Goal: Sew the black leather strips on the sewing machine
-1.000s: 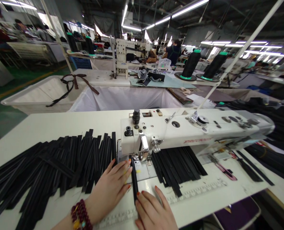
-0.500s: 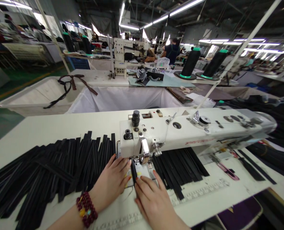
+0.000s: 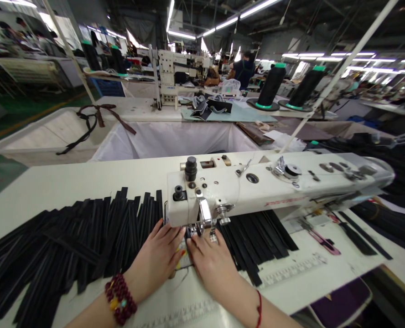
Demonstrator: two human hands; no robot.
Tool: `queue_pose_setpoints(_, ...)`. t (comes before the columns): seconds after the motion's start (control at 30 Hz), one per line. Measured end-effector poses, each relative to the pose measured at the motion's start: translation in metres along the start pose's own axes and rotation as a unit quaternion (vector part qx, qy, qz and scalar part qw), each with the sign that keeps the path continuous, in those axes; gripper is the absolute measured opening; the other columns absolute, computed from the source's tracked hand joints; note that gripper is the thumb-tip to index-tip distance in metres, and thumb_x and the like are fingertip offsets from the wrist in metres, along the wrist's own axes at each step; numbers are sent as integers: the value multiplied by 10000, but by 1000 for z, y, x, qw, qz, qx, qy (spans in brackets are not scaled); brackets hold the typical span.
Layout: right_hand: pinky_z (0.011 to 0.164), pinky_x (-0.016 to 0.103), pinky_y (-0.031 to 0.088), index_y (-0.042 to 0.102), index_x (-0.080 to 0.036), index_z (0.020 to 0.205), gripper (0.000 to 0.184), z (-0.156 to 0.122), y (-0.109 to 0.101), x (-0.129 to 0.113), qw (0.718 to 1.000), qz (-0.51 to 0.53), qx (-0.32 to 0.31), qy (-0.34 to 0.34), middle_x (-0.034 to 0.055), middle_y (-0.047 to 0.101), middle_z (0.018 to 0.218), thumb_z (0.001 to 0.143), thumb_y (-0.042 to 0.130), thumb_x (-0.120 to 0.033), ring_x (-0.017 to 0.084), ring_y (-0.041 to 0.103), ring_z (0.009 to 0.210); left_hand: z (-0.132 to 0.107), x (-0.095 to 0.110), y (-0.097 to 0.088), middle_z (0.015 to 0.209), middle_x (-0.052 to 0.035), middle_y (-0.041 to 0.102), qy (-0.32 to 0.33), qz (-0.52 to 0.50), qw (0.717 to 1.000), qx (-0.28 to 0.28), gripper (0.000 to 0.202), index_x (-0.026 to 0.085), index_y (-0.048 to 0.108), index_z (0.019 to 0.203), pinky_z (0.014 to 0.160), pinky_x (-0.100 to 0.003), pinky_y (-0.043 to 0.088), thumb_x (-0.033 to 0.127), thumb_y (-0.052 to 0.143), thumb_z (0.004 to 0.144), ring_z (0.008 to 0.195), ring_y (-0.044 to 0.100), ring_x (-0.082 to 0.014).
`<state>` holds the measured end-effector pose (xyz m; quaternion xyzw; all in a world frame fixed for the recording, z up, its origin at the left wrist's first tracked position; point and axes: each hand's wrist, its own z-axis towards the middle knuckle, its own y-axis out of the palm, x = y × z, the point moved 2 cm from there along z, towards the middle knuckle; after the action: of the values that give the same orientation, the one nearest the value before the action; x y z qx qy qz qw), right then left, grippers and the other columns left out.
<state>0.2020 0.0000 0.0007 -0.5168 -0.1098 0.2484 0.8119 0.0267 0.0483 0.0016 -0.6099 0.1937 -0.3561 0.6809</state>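
Note:
A white sewing machine (image 3: 257, 184) stands across the table. My left hand (image 3: 158, 262) lies flat just left of the needle and presser foot (image 3: 197, 228), fingers stretched out and pressing down. My right hand (image 3: 211, 264) lies flat beside it on the right, fingertips close to the foot. A narrow black strip (image 3: 188, 240) runs between the two hands toward the needle; only a short bit of it shows. A wide pile of black strips (image 3: 72, 241) fans out to the left. A smaller bunch of black strips (image 3: 257, 239) lies under the machine arm to the right.
Pink-handled snips (image 3: 320, 241) lie on the table at right. A white cloth-lined bin (image 3: 175, 139) sits behind the table. Two black thread cones (image 3: 271, 89) stand on a farther bench, beside another sewing machine (image 3: 175, 77). A person (image 3: 243, 70) works in the distance.
Both hands have slid forward to the presser foot, the right hand most. The black strip has fed under the foot, so less of it shows.

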Motion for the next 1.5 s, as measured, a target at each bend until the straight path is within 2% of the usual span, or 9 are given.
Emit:
queue_pose_setpoints(0.2,987,466,418,666,-133,1177,262,14,8,1,999,-28,-33,17,124,699,1120,956,536,-78,267,633,1003,1,0,-2,1124,-106,705,-2,-1,1000,-6,238,172,700,1114,1083,-518,405,247,527,968,1189,573,-306)
queue_pose_setpoints(0.33,925,440,431,667,-129,1156,230,12,2,-3,999,-26,-29,23,111,698,1044,971,532,-99,256,629,954,3,0,-1,1125,-109,703,-7,-5,1000,-6,231,169,699,1099,1090,-518,391,255,532,964,1190,570,-307)
queue_pose_setpoints(0.53,847,381,408,645,-161,1168,277,-30,-37,-2,996,54,36,60,53,644,891,1049,397,-194,206,592,807,3,-1,0,1167,-105,705,-18,-2,1000,-15,240,172,698,1098,1091,-496,380,289,535,967,1180,573,-295)
queue_pose_setpoints(0.7,790,333,427,630,-155,1168,296,-74,-66,25,994,6,64,93,71,645,935,1080,378,-284,201,619,834,4,-1,-1,1175,-93,707,-16,8,1000,-19,259,185,696,1114,1114,-495,352,320,520,982,1190,569,-288)
queue_pose_setpoints(0.97,697,330,486,602,-149,1196,449,-108,-67,47,988,-98,32,118,95,658,956,1062,394,-523,228,662,832,0,1,-4,1116,-89,717,-1,-10,1000,-7,259,184,700,1119,1107,-496,385,279,516,964,1147,596,-280)
queue_pose_setpoints(1.2,597,328,470,618,-163,1113,416,-102,-60,45,982,-143,42,115,66,674,840,1109,271,-393,193,668,665,29,-22,-23,1056,-91,721,-1,-41,998,46,309,182,707,988,1096,-571,416,72,432,903,1063,648,-274)
queue_pose_setpoints(1.33,616,328,510,624,-187,1001,396,-106,-63,52,978,-146,63,138,73,701,829,1109,281,-354,203,695,661,51,-28,-24,1084,-89,728,36,-42,998,37,292,198,723,925,1113,-495,431,55,489,824,1191,603,-296)
queue_pose_setpoints(1.43,637,290,546,624,-195,1040,301,-116,-72,53,979,-89,85,161,67,725,877,1093,368,-346,199,727,710,49,-29,-28,1012,-76,743,57,-41,997,24,303,206,732,883,1100,-437,449,53,474,839,1137,635,-266)
queue_pose_setpoints(1.5,658,259,565,628,-207,1116,247,-125,-77,44,974,-7,105,199,63,738,911,1076,429,-348,197,741,742,35,-32,-34,1042,-77,748,61,-35,997,14,329,198,744,973,1089,-450,455,70,457,875,1086,658,-256)
